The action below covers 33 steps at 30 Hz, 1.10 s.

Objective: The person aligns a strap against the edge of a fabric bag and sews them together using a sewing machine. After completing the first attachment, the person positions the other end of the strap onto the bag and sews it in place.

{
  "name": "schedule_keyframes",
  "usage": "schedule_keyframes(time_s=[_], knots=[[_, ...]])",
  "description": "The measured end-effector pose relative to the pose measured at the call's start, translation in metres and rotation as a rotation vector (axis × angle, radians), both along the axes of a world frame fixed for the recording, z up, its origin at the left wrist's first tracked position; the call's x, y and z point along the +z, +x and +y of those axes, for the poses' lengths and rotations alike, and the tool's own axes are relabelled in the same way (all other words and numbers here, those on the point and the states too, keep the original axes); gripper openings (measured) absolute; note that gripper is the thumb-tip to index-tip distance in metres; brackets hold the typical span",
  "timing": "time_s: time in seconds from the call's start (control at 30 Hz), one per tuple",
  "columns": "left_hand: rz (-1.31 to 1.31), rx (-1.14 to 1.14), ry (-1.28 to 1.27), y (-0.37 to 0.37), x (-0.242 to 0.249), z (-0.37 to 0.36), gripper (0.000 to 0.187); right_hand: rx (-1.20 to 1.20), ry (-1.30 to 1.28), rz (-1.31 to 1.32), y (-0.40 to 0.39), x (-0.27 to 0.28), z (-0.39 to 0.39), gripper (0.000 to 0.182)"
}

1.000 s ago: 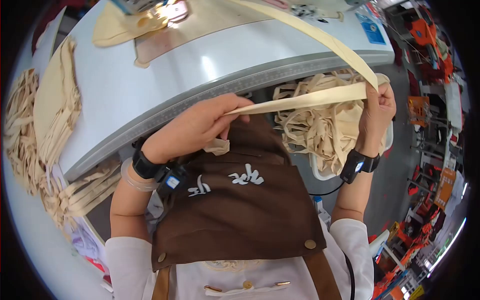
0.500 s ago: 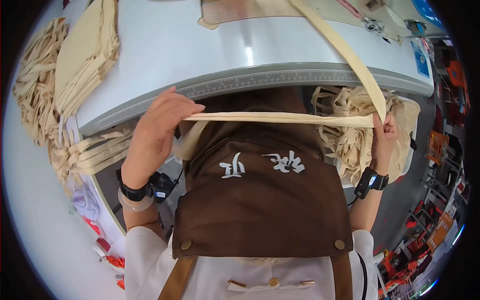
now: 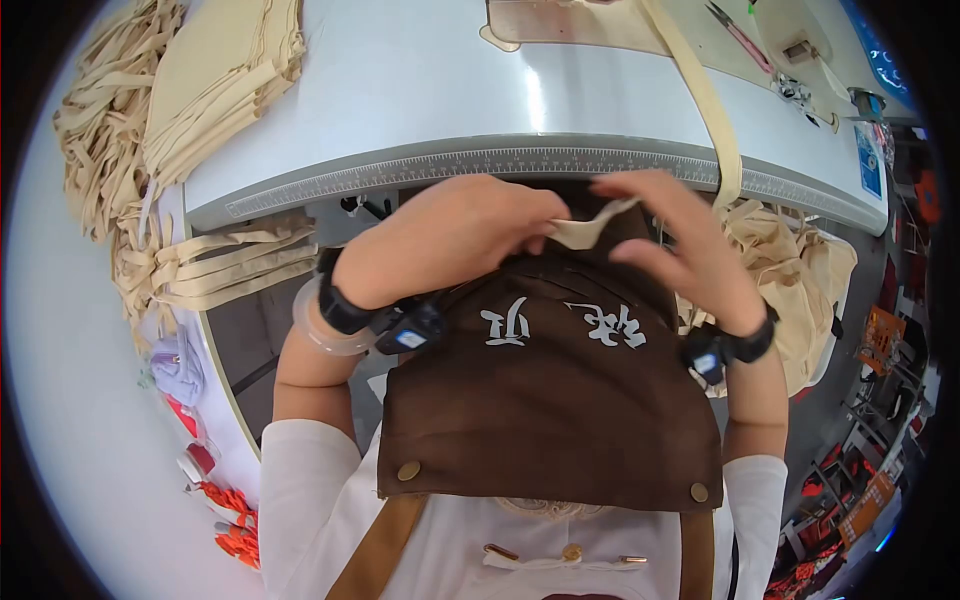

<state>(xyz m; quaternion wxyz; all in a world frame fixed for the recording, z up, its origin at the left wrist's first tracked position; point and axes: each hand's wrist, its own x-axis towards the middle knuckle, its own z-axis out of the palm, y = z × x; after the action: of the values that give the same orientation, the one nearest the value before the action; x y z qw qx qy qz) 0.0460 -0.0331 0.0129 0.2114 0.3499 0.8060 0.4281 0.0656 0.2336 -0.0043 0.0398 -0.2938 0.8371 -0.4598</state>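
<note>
My left hand (image 3: 475,225) is closed in a pinch on a short piece of cream fabric strap (image 3: 578,236), in front of the brown apron (image 3: 540,420). The strap bends upward toward my right hand (image 3: 690,240). That hand faces it with thumb and fingers apart, and the strap's far end lies near the fingertips; whether they touch is not clear. A longer cream strap (image 3: 708,110) runs down over the table edge behind my right hand, its lower end hidden.
The white table (image 3: 420,80) has a ruler (image 3: 480,160) along its front edge. Folded cream fabric (image 3: 225,85) and bundled straps (image 3: 110,130) lie at left. Pink-handled scissors (image 3: 742,38) lie at the back right. A bin of cream fabric (image 3: 790,300) stands at lower right.
The strap was stretched wide between both hands; now the hands are close together in the middle. My right hand has moved left and opened from its pinch. The view has shifted slightly.
</note>
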Motion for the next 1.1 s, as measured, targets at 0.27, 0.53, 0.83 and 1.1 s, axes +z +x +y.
schedule_keyframes(time_s=[0.27, 0.53, 0.83, 1.1], knots=[[0.327, 0.201, -0.25, -0.006, -0.006, -0.056, 0.031, 0.134, 0.099, -0.057, -0.016, -0.019, 0.0, 0.011], [0.454, 0.29, -0.236, -0.007, -0.005, -0.056, 0.043, 0.08, 0.243, -0.106, -0.017, -0.015, -0.007, 0.029], [0.269, 0.214, -0.301, -0.022, -0.011, -0.022, 0.043, 0.138, 0.051, -0.174, -0.037, -0.012, -0.067, 0.041], [0.227, 0.244, -0.099, -0.03, -0.007, -0.026, 0.033, 0.024, -0.039, -0.323, -0.04, -0.012, -0.065, 0.018]])
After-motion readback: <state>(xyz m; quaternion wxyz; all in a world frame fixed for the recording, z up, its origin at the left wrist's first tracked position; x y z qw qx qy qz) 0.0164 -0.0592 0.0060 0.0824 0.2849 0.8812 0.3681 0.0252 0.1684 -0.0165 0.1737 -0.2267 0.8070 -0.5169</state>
